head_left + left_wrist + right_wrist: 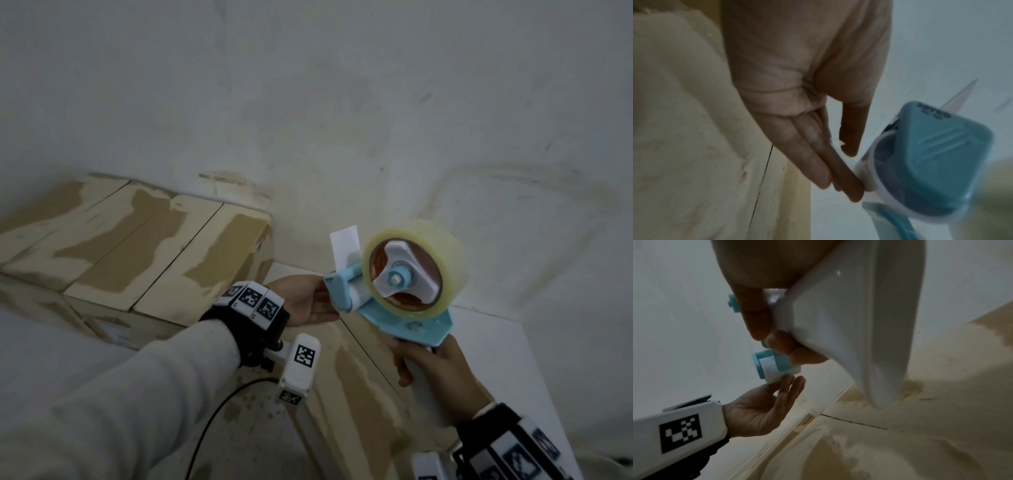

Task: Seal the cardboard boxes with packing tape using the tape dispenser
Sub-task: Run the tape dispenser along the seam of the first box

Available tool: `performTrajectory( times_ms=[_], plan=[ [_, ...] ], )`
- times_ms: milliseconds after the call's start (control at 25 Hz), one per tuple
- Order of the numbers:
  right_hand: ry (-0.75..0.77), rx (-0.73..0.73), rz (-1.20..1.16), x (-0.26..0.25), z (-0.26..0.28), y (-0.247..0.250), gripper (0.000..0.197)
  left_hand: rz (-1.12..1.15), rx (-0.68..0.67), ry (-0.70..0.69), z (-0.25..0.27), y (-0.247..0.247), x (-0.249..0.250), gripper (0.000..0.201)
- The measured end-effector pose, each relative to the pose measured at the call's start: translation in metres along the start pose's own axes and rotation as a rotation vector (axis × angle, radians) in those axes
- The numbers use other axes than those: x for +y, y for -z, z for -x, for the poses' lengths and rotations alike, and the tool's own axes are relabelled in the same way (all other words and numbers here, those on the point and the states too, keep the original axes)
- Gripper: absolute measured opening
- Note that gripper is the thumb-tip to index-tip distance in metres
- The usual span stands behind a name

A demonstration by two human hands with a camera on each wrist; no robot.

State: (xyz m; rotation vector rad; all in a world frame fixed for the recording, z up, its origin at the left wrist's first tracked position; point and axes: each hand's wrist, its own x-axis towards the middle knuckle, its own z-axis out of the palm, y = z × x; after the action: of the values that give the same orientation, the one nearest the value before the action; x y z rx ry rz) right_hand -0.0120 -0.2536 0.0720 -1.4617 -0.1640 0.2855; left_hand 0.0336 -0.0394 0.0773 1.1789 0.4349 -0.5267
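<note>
Right hand (433, 371) clamps the blue tape dispenser (394, 291); left hand (305, 301) fingers straight, touching its front; embossed lettering unreadable.

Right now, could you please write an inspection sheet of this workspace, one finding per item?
Surface: pale floor, stained near the wall.
Job's things: tape dispenser held in the air, tape roll loaded, loose tape end standing up; cardboard boxes behind, nearer box below, flaps closed, no tape seen.
Clutter: nothing seen.
Grippers: right hand grips the handle; left hand, fingers straight, touches the dispenser's front.
Cables: black cable under the left wrist.
Surroundings: white wall, dim light.
</note>
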Motion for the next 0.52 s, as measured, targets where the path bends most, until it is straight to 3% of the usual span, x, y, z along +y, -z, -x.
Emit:
performTrajectory(
  times_ms=[280,520],
  plan=[
    [-0.020,0.008,0.022,-0.003,0.006,-0.005,0.014,-0.085,0.031,0.013,0.003,0.002,0.003,0.028],
    [-0.071,0.038,0.075,-0.003,0.003,-0.015,0.009,-0.252,0.097,-0.080,-0.003,0.007,0.013,0.013]
  ],
)
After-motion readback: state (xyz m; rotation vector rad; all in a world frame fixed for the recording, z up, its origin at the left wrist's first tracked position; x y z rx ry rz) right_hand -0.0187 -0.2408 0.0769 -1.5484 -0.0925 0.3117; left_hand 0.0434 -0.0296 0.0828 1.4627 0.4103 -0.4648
